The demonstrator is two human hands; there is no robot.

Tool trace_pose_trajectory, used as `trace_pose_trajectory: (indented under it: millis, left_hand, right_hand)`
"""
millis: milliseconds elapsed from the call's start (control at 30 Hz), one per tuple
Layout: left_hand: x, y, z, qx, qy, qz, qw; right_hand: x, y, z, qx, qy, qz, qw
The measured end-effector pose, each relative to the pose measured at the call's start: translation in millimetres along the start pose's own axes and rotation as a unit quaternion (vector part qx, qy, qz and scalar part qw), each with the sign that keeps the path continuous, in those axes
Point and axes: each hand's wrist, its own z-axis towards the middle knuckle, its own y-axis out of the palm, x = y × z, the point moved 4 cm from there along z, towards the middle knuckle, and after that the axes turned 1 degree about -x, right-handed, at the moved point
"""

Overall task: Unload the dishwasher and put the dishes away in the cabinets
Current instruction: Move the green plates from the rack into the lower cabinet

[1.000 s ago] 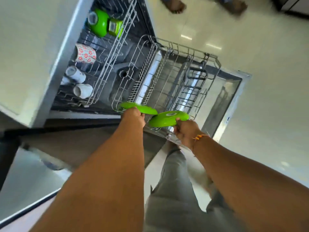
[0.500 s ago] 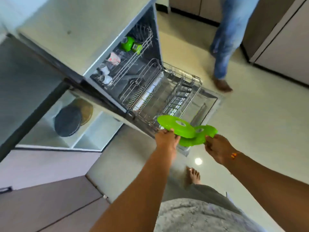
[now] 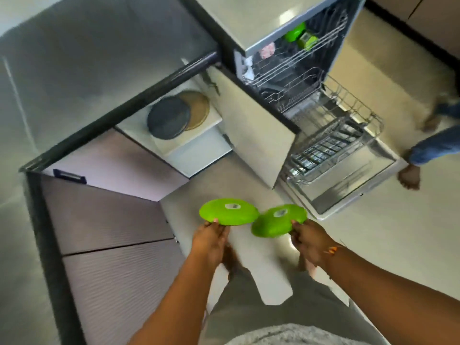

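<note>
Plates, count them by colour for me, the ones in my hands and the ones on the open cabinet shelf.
Green: 2, the left plate in the left hand, the right plate in the right hand.
Dark grey: 1, the grey plate on the shelf.
Brown: 1, the brown plate, partly hidden by the grey one.
Total: 4

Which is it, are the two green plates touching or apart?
Cannot tell. Head view: left plate and right plate show no gap between rims, but blur hides contact.
</note>
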Motion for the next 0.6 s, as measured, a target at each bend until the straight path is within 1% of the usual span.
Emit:
trace_pose_trajectory:
  millis: [133,300,433,600]
  left_hand:
    - [56.1,-43.3,40.4,0.021,0.015,-0.056,0.998]
    - [98.5,-54.1,88.5,0.032,0.013,-0.107,0.994]
    - [101.4,-48.8,148.6,0.046,-0.007,-0.137,0.990]
    - [76.4,-43.6,263.5,0.064,-0.019,-0.180,0.981]
  right_hand:
    - [2.1,93.5,12.5,-0.036,-0.003,0.014,0.999]
    - [0.0,175.6,36.4,-0.060,0.006,0.034,0.998]
    - [-3.5,211.7,85.3,-0.065,0.012,0.037,0.997]
    - [3.6,241.6,201.6,-0.084,0.017,0.046,0.995]
